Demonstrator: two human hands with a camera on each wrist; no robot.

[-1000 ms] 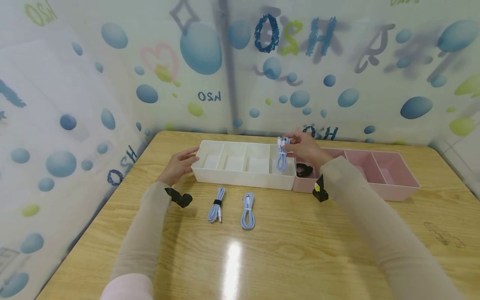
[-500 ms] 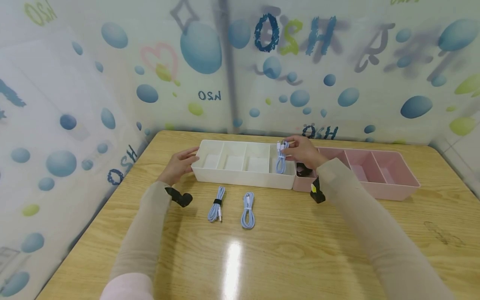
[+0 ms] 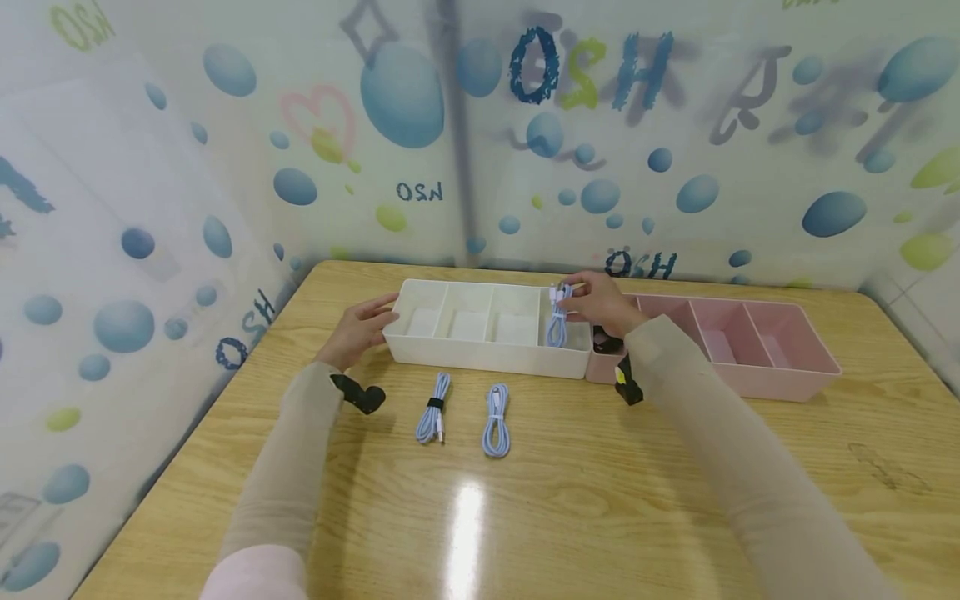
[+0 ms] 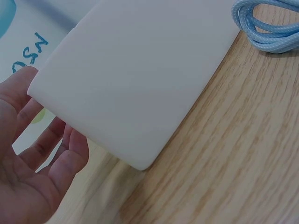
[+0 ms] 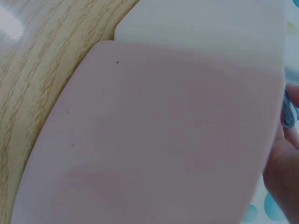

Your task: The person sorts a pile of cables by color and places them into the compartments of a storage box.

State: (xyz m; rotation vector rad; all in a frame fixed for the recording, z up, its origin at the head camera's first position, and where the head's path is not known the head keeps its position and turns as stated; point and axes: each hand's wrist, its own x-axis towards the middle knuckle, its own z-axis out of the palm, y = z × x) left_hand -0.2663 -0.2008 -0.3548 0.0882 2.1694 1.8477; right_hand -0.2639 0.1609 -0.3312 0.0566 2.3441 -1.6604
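My right hand (image 3: 602, 302) pinches a coiled light-blue cable (image 3: 557, 321) with white plugs, which hangs in the rightmost compartment of the white divided box (image 3: 487, 356). In the right wrist view, part of that cable (image 5: 288, 112) shows between the fingers beyond the box wall. My left hand (image 3: 356, 332) rests at the white box's left end, fingers extended; the left wrist view has its fingertips touching the end wall near the rim. Two more coiled light-blue cables lie on the table before the box, one with a black strap (image 3: 432, 410) and one with a white tie (image 3: 495, 422).
A pink divided box (image 3: 780, 383) adjoins the white box's right end. A black coiled item (image 3: 606, 340) sits in its leftmost compartment, partly behind the right wrist. The wooden table (image 3: 570, 508) backs onto a wall covering (image 3: 495, 167) printed with bubbles.
My right hand has moved slightly left and down, lowering the cable into the white box's rightmost compartment. The left hand stays at the box's left end.
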